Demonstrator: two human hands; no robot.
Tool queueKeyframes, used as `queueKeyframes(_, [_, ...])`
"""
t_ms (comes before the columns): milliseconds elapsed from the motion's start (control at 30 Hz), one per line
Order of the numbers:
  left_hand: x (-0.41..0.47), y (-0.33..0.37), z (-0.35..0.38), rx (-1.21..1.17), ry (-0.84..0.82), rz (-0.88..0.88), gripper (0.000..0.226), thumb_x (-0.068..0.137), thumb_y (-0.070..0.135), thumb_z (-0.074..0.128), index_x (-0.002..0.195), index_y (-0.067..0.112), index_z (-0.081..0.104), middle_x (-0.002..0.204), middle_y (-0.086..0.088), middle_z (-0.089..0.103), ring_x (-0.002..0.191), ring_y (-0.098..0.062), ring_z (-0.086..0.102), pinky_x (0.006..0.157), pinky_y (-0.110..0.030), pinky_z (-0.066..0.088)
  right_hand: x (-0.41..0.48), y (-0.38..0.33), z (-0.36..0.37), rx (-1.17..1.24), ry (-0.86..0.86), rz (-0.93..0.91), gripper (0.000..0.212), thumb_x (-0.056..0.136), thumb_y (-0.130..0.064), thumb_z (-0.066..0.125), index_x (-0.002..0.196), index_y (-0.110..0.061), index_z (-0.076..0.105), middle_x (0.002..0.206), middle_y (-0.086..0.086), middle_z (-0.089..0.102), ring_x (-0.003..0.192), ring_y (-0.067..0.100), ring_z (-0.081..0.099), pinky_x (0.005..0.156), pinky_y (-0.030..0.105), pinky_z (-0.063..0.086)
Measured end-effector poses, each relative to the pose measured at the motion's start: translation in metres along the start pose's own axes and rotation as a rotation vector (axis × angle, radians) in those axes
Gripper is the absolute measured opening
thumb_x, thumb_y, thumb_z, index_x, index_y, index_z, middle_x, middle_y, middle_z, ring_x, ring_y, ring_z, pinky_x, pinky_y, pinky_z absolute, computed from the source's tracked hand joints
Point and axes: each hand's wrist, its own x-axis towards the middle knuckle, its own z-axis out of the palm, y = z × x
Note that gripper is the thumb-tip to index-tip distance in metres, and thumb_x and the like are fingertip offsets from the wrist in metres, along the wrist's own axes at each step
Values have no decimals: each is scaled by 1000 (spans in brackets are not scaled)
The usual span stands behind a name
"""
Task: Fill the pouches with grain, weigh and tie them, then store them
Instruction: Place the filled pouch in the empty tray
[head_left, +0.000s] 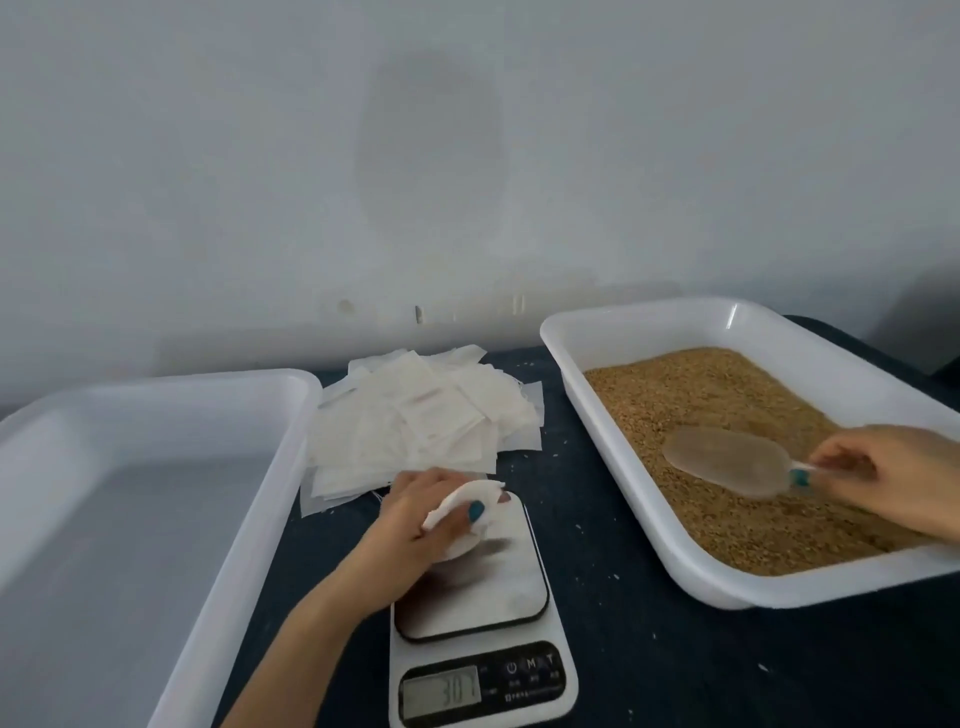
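My left hand grips a white pouch with its mouth held open, resting on the steel plate of the kitchen scale. The scale's display reads 307. My right hand pinches the handle of a clear plastic scoop, which lies over the brown grain inside the white tray on the right. A heap of flat empty white pouches sits behind the scale.
A large white tray with nothing in it fills the left side. Everything stands on a dark tabletop dotted with stray grains. A pale wall rises just behind the tables.
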Motion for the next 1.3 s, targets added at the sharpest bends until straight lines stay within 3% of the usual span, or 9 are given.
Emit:
queueKeyframes(133, [-2,5,3,-57,202,57,28,91,22,68,97,50,65,103,19,57,102,-6,55,82,-13,41,3,-1,4,-48,104,-26,21,72,-50,75,87,-46,62,83,-22,63,74,-5,58,66,26,53])
queueKeyframes(267, [-7,2,3,-105,336,71,22,85,20,76,91,40,69,98,16,66,92,-12,62,72,-17,47,-17,-57,-15,-113,326,-214,41,75,-38,75,111,-45,57,101,-21,64,88,5,57,82,38,54])
queueKeyframes(400, [-12,0,3,-99,361,59,23,84,20,77,91,39,68,96,18,68,89,-8,63,67,-12,44,-58,-154,-13,209,337,-494,32,84,-54,54,115,-47,55,108,-37,55,102,-13,53,77,14,43])
queueKeyframes(500, [-14,1,0,-90,376,77,22,84,19,77,92,37,68,95,18,68,87,-7,62,67,-9,43,-68,-206,27,470,186,-602,35,86,-42,64,120,-43,55,111,-33,58,109,-13,53,89,8,42])
queueKeyframes(600, [-15,2,-1,-63,383,108,22,83,16,77,92,35,69,93,18,67,86,-10,62,67,-10,42,-59,-224,73,603,47,-566,37,90,-30,69,123,-37,54,119,-27,56,118,-7,50,97,12,40])
queueKeyframes(767, [-16,2,1,-47,390,115,24,82,13,76,92,33,69,93,19,67,88,-9,62,68,-11,44,-45,-225,115,712,75,-481,50,91,-30,71,135,-34,49,128,-24,53,123,-6,45,100,12,38])
queueKeyframes(900, [-15,3,2,-46,392,135,25,82,12,75,94,32,69,95,19,67,90,-9,62,69,-11,43,-30,-235,119,724,91,-512,40,90,-31,71,120,-48,52,116,-25,57,116,-8,47,93,7,37])
queueKeyframes(1033, [-17,4,1,-35,410,158,28,82,10,76,96,33,68,95,19,66,89,-8,62,69,-10,43,-23,-240,122,753,134,-491,24,91,-28,71,112,-35,64,110,-12,60,109,-3,53,89,11,42])
queueKeyframes(1300, [-16,1,0,-28,413,161,25,82,11,76,96,30,69,95,19,66,88,-6,62,68,-8,42,-24,-243,125,850,206,-504,23,90,-21,72,107,-36,66,105,-16,63,107,0,57,87,6,42])
